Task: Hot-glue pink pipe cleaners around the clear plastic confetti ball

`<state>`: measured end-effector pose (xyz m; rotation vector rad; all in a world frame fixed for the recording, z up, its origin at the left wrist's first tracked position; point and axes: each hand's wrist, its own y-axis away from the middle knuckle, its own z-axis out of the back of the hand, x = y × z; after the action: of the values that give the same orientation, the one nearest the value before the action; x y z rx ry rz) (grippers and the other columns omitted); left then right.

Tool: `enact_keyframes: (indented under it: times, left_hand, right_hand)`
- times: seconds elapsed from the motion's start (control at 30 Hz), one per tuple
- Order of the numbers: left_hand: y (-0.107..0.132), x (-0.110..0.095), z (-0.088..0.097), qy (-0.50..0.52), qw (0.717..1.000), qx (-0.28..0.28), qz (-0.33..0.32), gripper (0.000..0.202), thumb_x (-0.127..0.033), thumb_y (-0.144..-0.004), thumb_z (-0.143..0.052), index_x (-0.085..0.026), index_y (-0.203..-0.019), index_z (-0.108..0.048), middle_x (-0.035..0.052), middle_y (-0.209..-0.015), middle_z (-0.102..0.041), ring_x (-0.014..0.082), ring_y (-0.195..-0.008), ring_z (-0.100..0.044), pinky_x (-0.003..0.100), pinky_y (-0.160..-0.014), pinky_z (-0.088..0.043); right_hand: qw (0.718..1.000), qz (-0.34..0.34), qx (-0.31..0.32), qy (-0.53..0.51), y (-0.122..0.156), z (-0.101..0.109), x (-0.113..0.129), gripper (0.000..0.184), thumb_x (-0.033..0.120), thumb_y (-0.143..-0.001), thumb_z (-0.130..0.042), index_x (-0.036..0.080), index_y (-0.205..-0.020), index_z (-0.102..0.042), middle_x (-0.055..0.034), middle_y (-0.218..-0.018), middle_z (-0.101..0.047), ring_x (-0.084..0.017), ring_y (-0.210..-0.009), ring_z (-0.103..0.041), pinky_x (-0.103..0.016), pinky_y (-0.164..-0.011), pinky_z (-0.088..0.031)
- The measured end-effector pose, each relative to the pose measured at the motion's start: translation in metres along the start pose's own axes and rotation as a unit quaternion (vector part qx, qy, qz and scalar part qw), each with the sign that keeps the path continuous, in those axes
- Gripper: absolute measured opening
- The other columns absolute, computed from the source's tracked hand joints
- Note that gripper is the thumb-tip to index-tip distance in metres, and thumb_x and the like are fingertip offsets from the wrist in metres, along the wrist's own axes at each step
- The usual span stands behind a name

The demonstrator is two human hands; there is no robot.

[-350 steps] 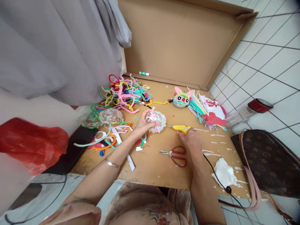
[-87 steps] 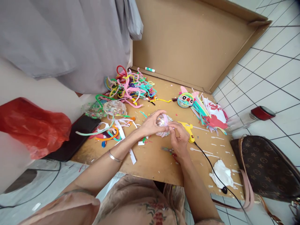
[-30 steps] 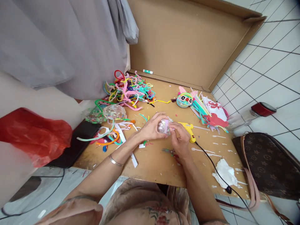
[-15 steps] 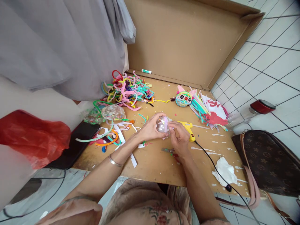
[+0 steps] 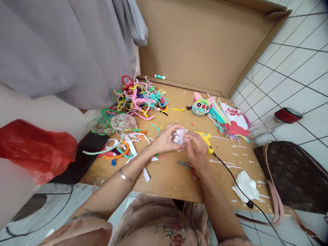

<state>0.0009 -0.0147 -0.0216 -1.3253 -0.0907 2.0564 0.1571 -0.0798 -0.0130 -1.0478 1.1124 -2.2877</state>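
My left hand (image 5: pixel 164 139) wraps round a clear glittery ball (image 5: pixel 176 137) just above the cardboard work board (image 5: pixel 176 177). A pale pink strip lies across the ball. My right hand (image 5: pixel 196 150) pinches that strip against the ball's right side. A yellow glue gun (image 5: pixel 206 140) lies on the board just right of my right hand, its black cord running off to the lower right. Red-handled scissors (image 5: pixel 185 165) lie under my right wrist, mostly hidden.
A heap of coloured pipe cleaners (image 5: pixel 139 97) lies at the back left, a second glitter ball (image 5: pixel 124 122) beside it. A finished face ball (image 5: pixel 200 106) and paper strips sit back right. A brown bag (image 5: pixel 294 174), a red-lidded jar (image 5: pixel 279 119) and a red plastic bag (image 5: pixel 36 147) flank the board.
Both hands stay on the glittery ball; my right fingers have shifted slightly along the pink strip. Much earlier my right hand held the glue gun, which now lies on the board.
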Motion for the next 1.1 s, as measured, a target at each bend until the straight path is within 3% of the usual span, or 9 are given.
enact_keyframes:
  times: [0.23,0.53,0.7,0.8,0.93,1.0,1.1]
  left_hand:
    - [0.0,0.005,0.0,0.002,1.0,0.009,-0.03,0.063,-0.036,-0.063,-0.08,-0.02,-0.119,-0.055,0.012,-0.128,-0.056,0.0266,-0.121,-0.054,0.04,-0.103,-0.045]
    - [0.001,0.004,0.0,0.021,1.0,-0.004,-0.017,0.06,-0.034,-0.063,-0.078,-0.02,-0.117,-0.055,0.0114,-0.123,-0.057,0.0259,-0.116,-0.056,0.039,-0.1,-0.047]
    - [0.0,0.002,-0.001,0.064,0.997,-0.009,0.037,0.061,-0.035,-0.062,-0.079,-0.018,-0.116,-0.056,0.0098,-0.12,-0.059,0.0246,-0.11,-0.059,0.036,-0.094,-0.049]
    - [0.0,-0.002,0.001,0.101,0.991,-0.008,0.09,0.062,-0.035,-0.061,-0.079,-0.018,-0.116,-0.056,0.0079,-0.115,-0.061,0.0222,-0.102,-0.061,0.032,-0.088,-0.05]
    - [-0.002,-0.003,0.004,0.117,0.983,-0.019,0.143,0.064,-0.035,-0.06,-0.078,-0.018,-0.117,-0.055,0.0046,-0.11,-0.062,0.0188,-0.094,-0.06,0.029,-0.083,-0.049]
    - [-0.002,0.0,0.006,0.111,0.981,-0.036,0.153,0.063,-0.036,-0.06,-0.078,-0.018,-0.116,-0.055,0.0032,-0.107,-0.062,0.0186,-0.094,-0.059,0.029,-0.084,-0.048]
    - [-0.003,0.005,0.007,0.108,0.977,-0.067,0.169,0.063,-0.039,-0.062,-0.078,-0.02,-0.117,-0.055,0.0015,-0.102,-0.062,0.0181,-0.093,-0.059,0.029,-0.085,-0.048]
  right_hand:
    - [1.0,-0.021,0.005,-0.002,0.0,0.0,0.001,0.015,0.02,-0.092,-0.05,0.023,-0.093,-0.064,-0.0049,-0.091,-0.073,-0.019,-0.089,-0.069,-0.038,-0.085,-0.055]
    - [0.998,-0.062,0.009,-0.008,-0.002,0.0,0.005,0.015,0.022,-0.091,-0.05,0.022,-0.099,-0.064,-0.0059,-0.099,-0.072,-0.018,-0.095,-0.067,-0.037,-0.086,-0.055]
    - [0.998,-0.063,-0.018,0.001,-0.003,-0.002,0.005,0.018,0.021,-0.089,-0.052,0.021,-0.104,-0.063,-0.0068,-0.102,-0.071,-0.018,-0.099,-0.066,-0.036,-0.088,-0.053]
    - [0.992,-0.107,-0.052,0.052,-0.002,0.001,-0.006,0.019,0.026,-0.089,-0.051,0.021,-0.103,-0.062,-0.0077,-0.1,-0.07,-0.019,-0.097,-0.065,-0.037,-0.087,-0.053]
    - [0.963,-0.192,-0.07,0.176,-0.002,0.015,-0.035,0.026,0.035,-0.089,-0.047,0.017,-0.101,-0.062,-0.0108,-0.099,-0.07,-0.022,-0.094,-0.065,-0.039,-0.086,-0.051]
    - [0.929,-0.247,-0.018,0.275,-0.002,0.023,-0.046,0.032,0.038,-0.089,-0.045,0.014,-0.103,-0.062,-0.0157,-0.102,-0.069,-0.026,-0.097,-0.064,-0.042,-0.088,-0.049]
    - [0.848,-0.326,0.109,0.404,-0.002,0.028,-0.051,0.046,0.049,-0.087,-0.051,0.008,-0.104,-0.062,-0.0232,-0.104,-0.066,-0.033,-0.096,-0.065,-0.045,-0.083,-0.05]
